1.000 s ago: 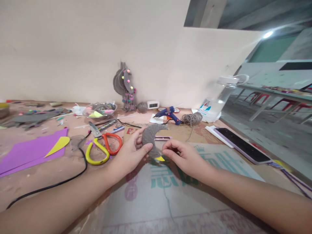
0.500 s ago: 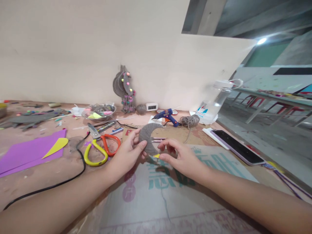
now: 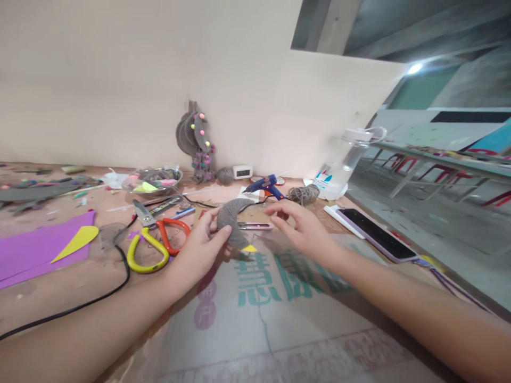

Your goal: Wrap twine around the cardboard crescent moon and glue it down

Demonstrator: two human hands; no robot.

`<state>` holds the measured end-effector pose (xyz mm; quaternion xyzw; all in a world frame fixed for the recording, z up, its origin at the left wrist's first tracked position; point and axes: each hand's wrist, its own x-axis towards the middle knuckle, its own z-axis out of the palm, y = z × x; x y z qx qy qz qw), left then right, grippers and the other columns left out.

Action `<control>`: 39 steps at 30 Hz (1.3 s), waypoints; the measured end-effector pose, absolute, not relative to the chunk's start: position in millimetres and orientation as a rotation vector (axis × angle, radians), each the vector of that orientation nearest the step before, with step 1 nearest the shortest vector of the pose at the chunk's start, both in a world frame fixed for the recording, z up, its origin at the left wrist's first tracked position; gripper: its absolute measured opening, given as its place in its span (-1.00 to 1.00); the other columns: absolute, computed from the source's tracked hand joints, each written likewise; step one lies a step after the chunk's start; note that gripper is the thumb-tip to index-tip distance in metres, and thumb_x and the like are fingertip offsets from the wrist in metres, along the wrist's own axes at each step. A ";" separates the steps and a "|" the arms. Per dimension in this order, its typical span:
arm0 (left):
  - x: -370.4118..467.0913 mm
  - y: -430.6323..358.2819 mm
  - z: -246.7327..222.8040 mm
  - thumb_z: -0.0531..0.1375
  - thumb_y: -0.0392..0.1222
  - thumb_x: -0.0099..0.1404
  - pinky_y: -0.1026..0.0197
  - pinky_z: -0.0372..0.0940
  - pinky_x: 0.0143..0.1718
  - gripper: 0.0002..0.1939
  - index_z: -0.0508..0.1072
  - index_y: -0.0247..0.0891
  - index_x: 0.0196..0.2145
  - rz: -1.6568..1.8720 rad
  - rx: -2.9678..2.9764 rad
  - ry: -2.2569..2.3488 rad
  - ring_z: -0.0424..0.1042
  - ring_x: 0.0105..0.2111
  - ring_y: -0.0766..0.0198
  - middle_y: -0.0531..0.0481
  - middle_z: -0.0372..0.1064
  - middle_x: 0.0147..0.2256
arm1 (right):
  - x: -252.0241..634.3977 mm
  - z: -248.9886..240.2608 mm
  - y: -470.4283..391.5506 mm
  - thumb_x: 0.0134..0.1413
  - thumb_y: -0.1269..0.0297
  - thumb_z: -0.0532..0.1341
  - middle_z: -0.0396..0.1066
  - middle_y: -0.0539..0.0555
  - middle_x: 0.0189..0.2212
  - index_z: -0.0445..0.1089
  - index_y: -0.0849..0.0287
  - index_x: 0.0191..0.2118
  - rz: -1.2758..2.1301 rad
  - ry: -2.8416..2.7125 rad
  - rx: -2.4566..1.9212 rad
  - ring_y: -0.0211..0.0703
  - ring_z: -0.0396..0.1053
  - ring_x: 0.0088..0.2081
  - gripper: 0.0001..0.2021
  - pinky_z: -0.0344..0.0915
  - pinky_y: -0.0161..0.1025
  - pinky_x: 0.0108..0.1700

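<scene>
A crescent wrapped in grey yarn is pinched between the thumb and fingers of my left hand. Its lower tip shows bare yellow. My right hand is off to the right, apart from the crescent, its fingers loosely bent and spread, with nothing visible in them. Between the hands a pink utility knife lies on the cardboard. Just beyond my right hand sits a blue glue gun, with a bundle of grey yarn beside it.
To the left lie scissors, purple sheets and a black cord. A bowl of scraps, a hanging moon ornament, a small clock and a water bottle line the back. A phone is at right.
My right hand has drawn away from the crescent's lower tip, up and to the right. My left hand keeps its hold. The view has shifted slightly.
</scene>
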<state>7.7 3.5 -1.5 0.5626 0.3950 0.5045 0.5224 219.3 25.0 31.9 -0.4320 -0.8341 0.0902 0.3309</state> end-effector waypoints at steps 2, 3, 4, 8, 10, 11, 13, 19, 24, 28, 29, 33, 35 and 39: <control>7.4 4.9 -2.5 0.11 -0.13 0.20 0.31 0.27 -0.56 -0.58 0.18 -0.24 0.01 1.203 1.346 0.943 0.31 -0.61 0.41 0.11 0.33 -0.49 | 228.8 35.1 37.5 0.12 0.37 0.07 0.40 0.09 -0.16 0.35 0.16 -0.13 0.278 -2.259 -1.205 -0.15 0.34 -0.17 -0.79 0.25 -0.20 -0.16; 7.3 5.4 -2.9 0.12 -0.13 0.19 0.32 0.27 -0.57 -0.58 0.19 -0.23 0.00 1.201 1.343 0.942 0.31 -0.62 0.41 0.12 0.33 -0.49 | 232.3 35.1 43.1 0.11 0.38 0.08 0.41 0.09 -0.15 0.35 0.15 -0.10 0.300 -2.299 -1.232 -0.14 0.35 -0.17 -0.76 0.26 -0.19 -0.15; 7.3 5.7 -3.1 0.13 -0.13 0.19 0.33 0.26 -0.58 -0.58 0.20 -0.23 0.00 1.198 1.339 0.944 0.30 -0.62 0.41 0.12 0.33 -0.49 | 234.5 34.2 48.0 0.11 0.38 0.09 0.41 0.10 -0.14 0.35 0.15 -0.08 0.314 -2.335 -1.245 -0.14 0.35 -0.16 -0.75 0.26 -0.18 -0.14; 7.8 5.8 -2.3 0.13 -0.15 0.18 0.32 0.26 -0.57 -0.59 0.20 -0.23 -0.01 1.204 1.327 0.959 0.31 -0.62 0.41 0.11 0.35 -0.47 | 228.0 26.2 61.6 0.11 0.34 0.09 0.42 0.10 -0.15 0.37 0.15 -0.08 0.340 -2.432 -1.207 -0.14 0.36 -0.17 -0.74 0.25 -0.19 -0.13; 8.2 5.4 -1.2 0.12 -0.17 0.20 0.33 0.25 -0.57 -0.60 0.20 -0.24 0.00 1.200 1.333 0.967 0.30 -0.62 0.43 0.09 0.35 -0.44 | 218.7 23.0 65.8 0.11 0.34 0.10 0.45 0.09 -0.21 0.39 0.16 -0.11 0.367 -2.484 -1.165 -0.16 0.37 -0.23 -0.76 0.25 -0.22 -0.19; 8.4 5.2 -0.7 0.11 -0.18 0.21 0.33 0.25 -0.57 -0.62 0.19 -0.24 -0.01 1.194 1.334 0.973 0.29 -0.62 0.43 0.09 0.34 -0.44 | 213.8 21.7 67.6 0.09 0.35 0.10 0.46 0.08 -0.25 0.41 0.17 -0.14 0.385 -2.515 -1.140 -0.17 0.37 -0.26 -0.78 0.25 -0.24 -0.22; 8.6 5.0 -0.3 0.09 -0.19 0.22 0.34 0.24 -0.58 -0.64 0.19 -0.24 -0.01 1.186 1.337 0.980 0.28 -0.62 0.44 0.10 0.33 -0.43 | 205.8 19.4 71.2 0.05 0.44 0.11 0.46 0.05 -0.28 0.42 0.17 -0.19 0.440 -2.574 -1.070 -0.19 0.36 -0.29 -0.78 0.24 -0.27 -0.24; 7.8 5.4 -1.4 0.07 -0.20 0.24 0.33 0.27 -0.56 -0.65 0.18 -0.23 -0.01 1.172 1.350 0.997 0.29 -0.61 0.43 0.14 0.28 -0.49 | 211.2 15.8 82.9 0.01 0.53 0.05 0.40 0.12 -0.21 0.37 0.22 -0.19 0.260 -2.489 -1.139 -0.14 0.31 -0.20 -0.74 0.21 -0.23 -0.16; 8.2 4.9 1.6 0.08 -0.24 0.22 0.32 0.28 -0.56 -0.62 0.17 -0.25 0.00 1.169 1.338 1.057 0.30 -0.61 0.43 0.14 0.27 -0.48 | 232.1 21.6 67.3 0.16 0.43 -0.06 0.37 0.13 -0.25 0.29 0.21 -0.05 0.138 -2.330 -1.209 -0.11 0.30 -0.22 -0.70 0.22 -0.17 -0.15; 10.0 4.2 5.1 0.08 -0.26 0.21 0.32 0.28 -0.57 -0.60 0.16 -0.27 0.02 1.156 1.321 1.088 0.29 -0.62 0.43 0.14 0.26 -0.48 | 231.9 20.9 35.0 0.22 0.35 -0.08 0.27 0.18 -0.12 0.15 0.18 0.13 0.130 -2.432 -1.019 -0.09 0.21 -0.08 -0.63 0.18 -0.09 -0.03; 10.5 4.0 5.7 0.08 -0.26 0.21 0.32 0.28 -0.57 -0.59 0.15 -0.28 0.02 1.154 1.315 1.091 0.29 -0.63 0.43 0.14 0.26 -0.48 | 229.9 19.4 28.2 0.23 0.35 -0.09 0.26 0.19 -0.14 0.10 0.19 0.16 0.123 -2.468 -0.994 -0.09 0.21 -0.10 -0.60 0.19 -0.09 -0.05; 11.4 3.5 5.5 0.09 -0.25 0.21 0.33 0.28 -0.58 -0.58 0.15 -0.27 0.03 1.146 1.307 1.078 0.30 -0.63 0.43 0.14 0.27 -0.50 | 223.3 10.5 16.0 0.21 0.37 -0.05 0.25 0.16 -0.26 0.09 0.19 0.17 0.018 -2.538 -0.931 -0.12 0.20 -0.24 -0.59 0.23 -0.13 -0.19; 11.3 3.6 4.2 0.09 -0.24 0.21 0.33 0.28 -0.58 -0.59 0.16 -0.26 0.02 1.142 1.318 1.056 0.30 -0.63 0.43 0.15 0.27 -0.51 | 222.7 6.4 16.5 0.21 0.36 -0.03 0.25 0.16 -0.26 0.15 0.20 0.14 -0.059 -2.526 -0.883 -0.13 0.20 -0.25 -0.61 0.22 -0.15 -0.21; 10.2 4.2 1.0 0.09 -0.23 0.21 0.34 0.28 -0.58 -0.62 0.18 -0.24 0.00 1.136 1.345 1.028 0.31 -0.62 0.43 0.15 0.26 -0.51 | 224.1 3.5 17.6 0.21 0.34 -0.01 0.27 0.15 -0.31 0.21 0.25 0.10 -0.179 -2.538 -0.846 -0.14 0.19 -0.30 -0.64 0.21 -0.18 -0.26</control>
